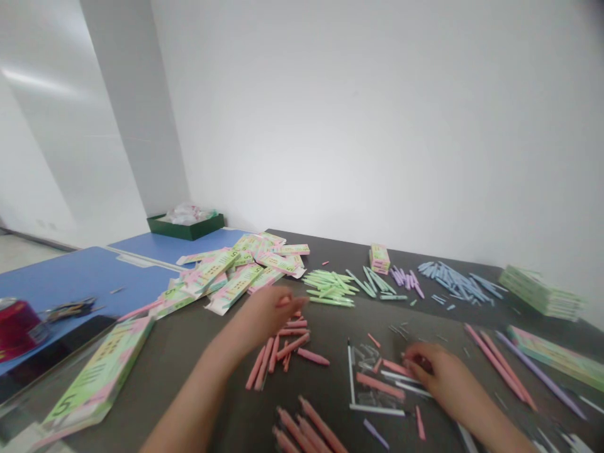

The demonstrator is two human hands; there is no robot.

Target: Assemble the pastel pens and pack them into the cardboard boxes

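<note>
My left hand [276, 308] is over the far end of a pile of coral-pink pen barrels [293, 343], its fingers curled together. Whatever its fingertips may hold is hidden. To the right, my right hand [431, 365] has thumb and fingers drawn together, and what is between them does not show clearly. By its fingertips lies a short coral barrel [396, 368], among white refills [408, 385] and small clear plastic parts [370, 358]. A longer coral barrel [380, 385] rests on those parts. Nearest me, several coral barrels with dark tips [311, 428] lie side by side.
Green-and-pink boxes [231, 270] are heaped at back left. Behind lie green [330, 286], purple [406, 280] and blue pen parts [455, 283]. Stacked boxes [540, 292] stand at right, near long pens [500, 365]. A red can [19, 330] stands at far left.
</note>
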